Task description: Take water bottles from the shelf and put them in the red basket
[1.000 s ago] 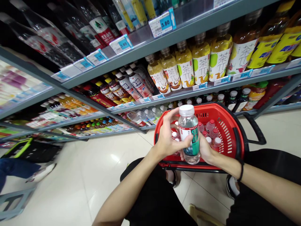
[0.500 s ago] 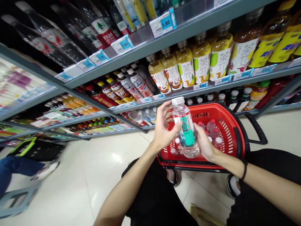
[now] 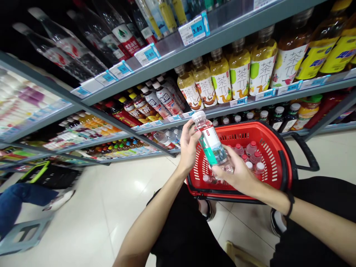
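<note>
A clear soda water bottle (image 3: 213,142) with a white cap and a green, white and red label is held tilted above the red basket, its cap toward the shelf. My left hand (image 3: 189,144) is closed around its upper left side, near the cap. Gripping the lower part from the right is my right hand (image 3: 239,172), thumb across the front near the base. Below them, the red shopping basket (image 3: 274,148) holds several small bottles (image 3: 251,148) with pink-red or white caps. The bottle and my hands hide part of the basket's inside.
Tea bottles (image 3: 222,79) line the middle shelf (image 3: 167,122) ahead, above a lower row of dark bottles. The basket's black handle (image 3: 307,152) sticks out to the right. At left are another person's leg (image 3: 25,196), a grey-blue stool (image 3: 25,235) and a black basket (image 3: 52,176).
The soda water bottle has been turned about its length, so the lettering faces left and another label side shows. It leans more to the left, and my right thumb now lies across its front.
</note>
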A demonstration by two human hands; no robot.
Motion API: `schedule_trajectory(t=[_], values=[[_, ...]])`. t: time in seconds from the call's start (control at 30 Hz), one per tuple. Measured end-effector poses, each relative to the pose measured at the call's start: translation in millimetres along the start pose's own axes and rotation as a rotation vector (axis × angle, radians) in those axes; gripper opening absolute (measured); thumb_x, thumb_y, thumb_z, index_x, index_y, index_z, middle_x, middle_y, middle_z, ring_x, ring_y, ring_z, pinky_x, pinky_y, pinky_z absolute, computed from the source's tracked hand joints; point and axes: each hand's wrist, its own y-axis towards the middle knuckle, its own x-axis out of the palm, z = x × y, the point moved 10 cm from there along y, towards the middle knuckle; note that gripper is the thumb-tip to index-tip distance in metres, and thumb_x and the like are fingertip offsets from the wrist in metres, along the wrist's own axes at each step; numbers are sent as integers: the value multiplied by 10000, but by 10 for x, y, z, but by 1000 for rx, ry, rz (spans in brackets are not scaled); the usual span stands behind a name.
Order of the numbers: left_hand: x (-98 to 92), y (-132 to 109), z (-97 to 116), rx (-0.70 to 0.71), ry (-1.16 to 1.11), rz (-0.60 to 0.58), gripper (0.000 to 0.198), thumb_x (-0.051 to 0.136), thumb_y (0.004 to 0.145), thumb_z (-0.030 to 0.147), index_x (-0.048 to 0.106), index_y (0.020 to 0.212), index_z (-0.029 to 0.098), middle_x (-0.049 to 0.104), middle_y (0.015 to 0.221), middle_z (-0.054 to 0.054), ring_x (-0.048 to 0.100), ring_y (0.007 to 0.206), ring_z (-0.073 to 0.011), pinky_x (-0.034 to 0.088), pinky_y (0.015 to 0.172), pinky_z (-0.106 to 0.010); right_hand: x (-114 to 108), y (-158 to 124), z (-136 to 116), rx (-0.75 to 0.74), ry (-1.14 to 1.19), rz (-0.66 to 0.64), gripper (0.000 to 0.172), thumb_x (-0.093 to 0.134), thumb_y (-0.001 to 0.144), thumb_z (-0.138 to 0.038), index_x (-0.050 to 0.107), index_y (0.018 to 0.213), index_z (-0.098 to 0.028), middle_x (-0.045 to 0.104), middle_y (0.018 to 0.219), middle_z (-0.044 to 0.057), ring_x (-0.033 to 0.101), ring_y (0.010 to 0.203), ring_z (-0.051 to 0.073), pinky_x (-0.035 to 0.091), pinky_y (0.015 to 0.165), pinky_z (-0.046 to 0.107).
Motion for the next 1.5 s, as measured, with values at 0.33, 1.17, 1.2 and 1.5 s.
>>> schedule_trajectory(t=[0.33,1.17,1.2,1.5], values=[[72,-12,144,-63,-78,19,397,761,883,442,658,1194,218,734,1273,-114,713,1170,-301,577,994,-463,-311,-18,-76,-115,-287,278,746,860,778,-416,468,1396,-273,687,1170,78,711,925,259,581,827,430],[-9,32,-63,-261,-263,-1,467,776,814,543,697,1094,178,720,1260,-123,634,1280,-319,528,1059,-460,-48,69,7,198,537,7,549,752,825,-628,583,1105,-188,663,687,25,611,525,178,433,393,246],[-5,31,-78,-267,-269,-1,465,780,814,541,701,1090,175,719,1263,-122,625,1295,-321,519,1073,-459,-25,68,19,235,570,-18,533,733,823,-651,595,1015,-173,678,696,51,596,503,163,413,378,232],[194,-50,-78,-339,-349,-43,487,793,835,550,736,1131,167,707,1344,-118,580,1371,-346,485,1126,-444,188,-48,106,476,726,-253,623,497,900,-721,659,958,-122,699,644,124,572,401,157,327,329,194]])
